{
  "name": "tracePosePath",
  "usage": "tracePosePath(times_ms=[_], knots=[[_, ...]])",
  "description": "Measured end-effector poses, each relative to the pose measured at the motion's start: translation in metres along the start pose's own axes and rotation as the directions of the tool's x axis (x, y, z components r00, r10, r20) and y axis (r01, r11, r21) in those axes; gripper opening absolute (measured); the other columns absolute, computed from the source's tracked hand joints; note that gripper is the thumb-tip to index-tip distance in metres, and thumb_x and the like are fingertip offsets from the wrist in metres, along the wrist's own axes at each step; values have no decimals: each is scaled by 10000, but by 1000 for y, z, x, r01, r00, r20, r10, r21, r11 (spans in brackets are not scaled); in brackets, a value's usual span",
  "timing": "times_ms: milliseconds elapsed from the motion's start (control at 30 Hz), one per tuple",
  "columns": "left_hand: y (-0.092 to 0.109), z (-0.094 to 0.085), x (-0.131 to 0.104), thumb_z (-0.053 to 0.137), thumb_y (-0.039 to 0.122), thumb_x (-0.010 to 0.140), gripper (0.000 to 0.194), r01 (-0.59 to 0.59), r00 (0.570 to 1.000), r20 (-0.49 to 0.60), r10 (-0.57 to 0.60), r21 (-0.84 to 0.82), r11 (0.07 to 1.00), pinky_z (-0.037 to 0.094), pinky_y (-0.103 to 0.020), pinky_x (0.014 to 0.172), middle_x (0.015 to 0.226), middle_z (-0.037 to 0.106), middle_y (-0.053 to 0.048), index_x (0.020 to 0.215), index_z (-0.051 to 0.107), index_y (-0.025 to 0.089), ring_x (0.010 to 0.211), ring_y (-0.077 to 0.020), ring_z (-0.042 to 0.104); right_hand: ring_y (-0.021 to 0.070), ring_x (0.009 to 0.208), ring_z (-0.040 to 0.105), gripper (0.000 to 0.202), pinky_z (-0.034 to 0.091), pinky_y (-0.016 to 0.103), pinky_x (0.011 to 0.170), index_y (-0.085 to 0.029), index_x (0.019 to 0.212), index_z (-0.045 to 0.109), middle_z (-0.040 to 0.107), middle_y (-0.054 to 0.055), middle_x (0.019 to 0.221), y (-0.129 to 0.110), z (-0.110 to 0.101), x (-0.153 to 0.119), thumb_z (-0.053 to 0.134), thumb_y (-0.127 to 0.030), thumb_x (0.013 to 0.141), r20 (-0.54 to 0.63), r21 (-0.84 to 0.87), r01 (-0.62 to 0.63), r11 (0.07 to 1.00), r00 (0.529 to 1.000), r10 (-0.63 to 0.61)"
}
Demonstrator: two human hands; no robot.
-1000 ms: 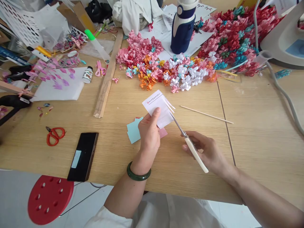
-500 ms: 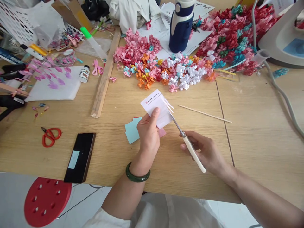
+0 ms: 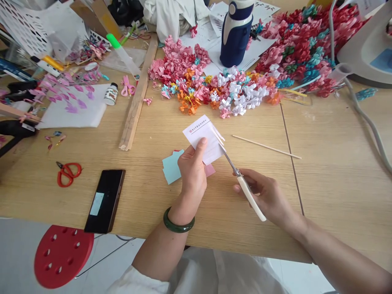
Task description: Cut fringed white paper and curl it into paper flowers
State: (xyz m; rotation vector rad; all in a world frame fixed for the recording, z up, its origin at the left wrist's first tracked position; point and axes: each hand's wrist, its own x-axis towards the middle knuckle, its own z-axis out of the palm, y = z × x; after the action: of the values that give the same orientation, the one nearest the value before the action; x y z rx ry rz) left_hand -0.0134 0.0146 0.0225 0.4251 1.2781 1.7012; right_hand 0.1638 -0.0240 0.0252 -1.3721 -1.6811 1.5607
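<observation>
My left hand (image 3: 195, 167) pinches a sheet of white paper (image 3: 200, 130) with a line of print near its top edge, the thumb lying on top. Thin strips are partly cut along the sheet's right side. White-handled scissors (image 3: 250, 198) are gripped in my right hand (image 3: 265, 194), their blades meeting the right edge of the paper. How far apart the blades are, I cannot tell. Beneath the left hand, light blue paper pieces (image 3: 171, 168) and a pink paper piece (image 3: 209, 170) lie on the table, partly hidden.
A thin stick (image 3: 266, 147) lies right of the paper. Heaped ribbon-like flowers (image 3: 245, 96) and a navy bottle (image 3: 236, 38) stand behind. To the left are a wooden bar (image 3: 139, 96), a phone (image 3: 104, 201), and red-handled cutters (image 3: 69, 173). A grey cable (image 3: 367, 122) runs along the right.
The whole view has shifted slightly, so things appear a little further right. Both hands, the paper and the scissors keep nearly the same pose.
</observation>
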Motion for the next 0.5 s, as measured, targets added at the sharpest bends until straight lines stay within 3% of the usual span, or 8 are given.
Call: tracePosePath(times_ms=[300,500], knots=[[-6,0,-2,818,411,731,280,11,1000,1,-11,54,998,565,-322,840,1019,781,-53,919,786,206,1014,-237,711,100,582,499,353,410,225,486,-195,1118,646,567,-21,727,-2,-1,1,679,-455,883,-15,-2,-21,1000,1000,21],[-10,-2,-8,792,531,723,388,139,990,-45,-133,211,968,482,-242,541,1022,779,-45,978,782,238,849,-219,715,96,552,480,376,407,230,472,-185,1130,647,561,-23,697,2,-1,2,671,-470,887,-38,0,-16,1000,999,16]])
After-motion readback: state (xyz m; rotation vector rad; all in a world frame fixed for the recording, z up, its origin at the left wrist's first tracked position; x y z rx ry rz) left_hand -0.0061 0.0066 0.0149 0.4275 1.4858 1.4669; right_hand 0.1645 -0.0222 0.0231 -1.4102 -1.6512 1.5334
